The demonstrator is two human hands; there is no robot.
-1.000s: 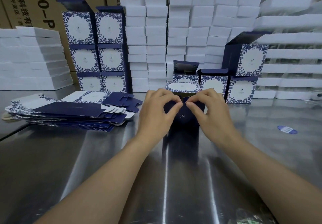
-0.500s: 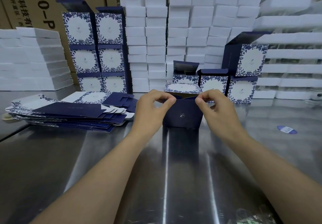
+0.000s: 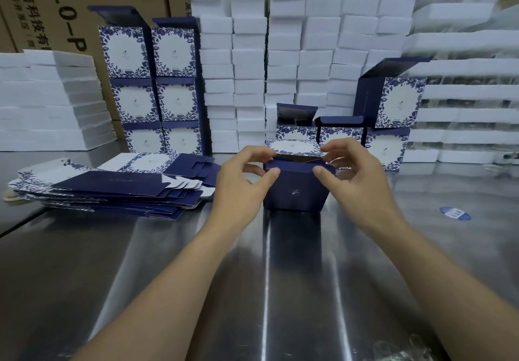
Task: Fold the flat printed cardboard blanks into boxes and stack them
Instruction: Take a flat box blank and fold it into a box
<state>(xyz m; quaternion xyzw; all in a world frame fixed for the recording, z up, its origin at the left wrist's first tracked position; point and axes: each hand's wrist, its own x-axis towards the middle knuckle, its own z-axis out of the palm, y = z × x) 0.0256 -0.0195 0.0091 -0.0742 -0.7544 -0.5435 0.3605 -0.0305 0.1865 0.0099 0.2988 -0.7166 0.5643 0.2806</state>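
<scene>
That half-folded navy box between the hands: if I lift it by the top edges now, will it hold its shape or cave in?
The navy box is probably light and thin-walled, like the flat blanks beside it. Its top is open, flaps untucked, so the walls would likely flex under a pinch. It may also slide easily on the shiny steel table.

Both forearms bare, left hand [image 3: 238, 183] and right hand [image 3: 356, 181] ungloved.
</scene>
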